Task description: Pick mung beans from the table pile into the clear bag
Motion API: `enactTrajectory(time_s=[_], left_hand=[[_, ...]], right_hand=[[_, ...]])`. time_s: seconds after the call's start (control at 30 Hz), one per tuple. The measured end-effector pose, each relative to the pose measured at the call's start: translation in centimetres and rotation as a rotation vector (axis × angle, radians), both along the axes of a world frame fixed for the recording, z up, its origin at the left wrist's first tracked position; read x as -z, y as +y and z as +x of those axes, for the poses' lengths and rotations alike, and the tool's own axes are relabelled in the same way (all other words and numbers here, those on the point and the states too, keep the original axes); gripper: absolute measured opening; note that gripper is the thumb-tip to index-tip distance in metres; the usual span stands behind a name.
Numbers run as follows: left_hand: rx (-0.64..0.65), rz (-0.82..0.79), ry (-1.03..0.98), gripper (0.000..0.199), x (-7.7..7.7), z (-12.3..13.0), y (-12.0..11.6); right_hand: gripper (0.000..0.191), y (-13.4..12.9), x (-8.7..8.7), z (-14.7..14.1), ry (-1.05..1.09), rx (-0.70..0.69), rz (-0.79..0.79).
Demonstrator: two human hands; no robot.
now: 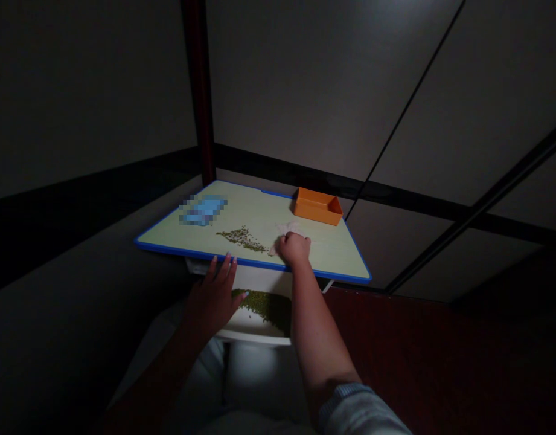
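The right hand (296, 248) has its fingers closed on a pale cloth (289, 229), which lies on the worktop (332, 251) beside scattered green grains (242, 238). The left hand (217, 296) is at the blue edge, its fingers spread (they hold nothing), above the white container (255, 335) with more grains.

Panelled wall (296, 90), red post (200, 90), reddish floor (395, 350)

Wall (305, 90): grey, panelled. Black band (259, 163): low on wall, at 12 o'clock. Post (198, 78): dark red, at 11 o'clock. Floor (395, 350): dark red, at 4 o'clock. Table (259, 264): blue-rimmed, central. Lighting: dim; faint glare (404, 7) at 1 o'clock.
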State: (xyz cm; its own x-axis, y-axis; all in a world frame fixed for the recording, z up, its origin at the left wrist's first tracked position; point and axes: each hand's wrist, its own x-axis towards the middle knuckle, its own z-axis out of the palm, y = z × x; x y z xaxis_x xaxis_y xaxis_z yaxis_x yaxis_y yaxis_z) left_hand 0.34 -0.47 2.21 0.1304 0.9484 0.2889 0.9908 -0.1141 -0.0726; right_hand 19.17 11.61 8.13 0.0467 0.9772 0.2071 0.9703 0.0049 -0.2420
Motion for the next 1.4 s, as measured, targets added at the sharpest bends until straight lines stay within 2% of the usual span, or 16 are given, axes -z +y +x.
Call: enactTrajectory(time_s=[0.53, 0.8, 1.07, 1.4], left_hand=[[0.01, 0.005, -0.018, 0.07, -0.27, 0.05, -0.08], [-0.005, -0.026, -0.027, 0.069, -0.99, 0.35, -0.38], [0.004, -0.016, -0.009, 0.069, -0.4, 0.12, -0.18], [-0.005, -0.014, -0.02, 0.07, -0.4, 0.17, -0.12]], right_hand=[[0.038, -0.75, -0.13, 0.18, -0.059, -0.117, -0.029], [0.038, -0.75, -0.05, 0.31, -0.062, -0.113, -0.054], [0.038, -0.88, -0.14, 0.39, -0.052, -0.101, -0.067], [0.038, -0.87, -0.06, 0.45, -0.037, -0.1, -0.084]])
